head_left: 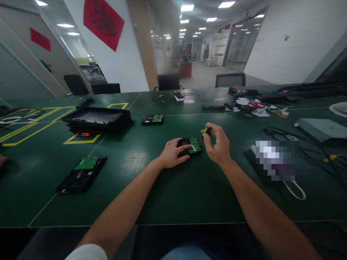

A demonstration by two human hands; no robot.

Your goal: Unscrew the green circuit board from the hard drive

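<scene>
A hard drive with a green circuit board lies on the green table in front of me. My left hand rests on its black left part, fingers spread and pointing right. Just right of the drive, my right hand pinches a small yellow and black screwdriver between thumb and fingers, above the table. The tool's lower tip is too small to make out clearly. Another drive lies farther back. At the left is a black bracket with a green-boarded drive.
A black casing stands back left beside yellow tape lines. Scissors, papers and cables lie back right. A grey metal box and a partly pixelated item are on the right. Another person's hand shows at the left edge.
</scene>
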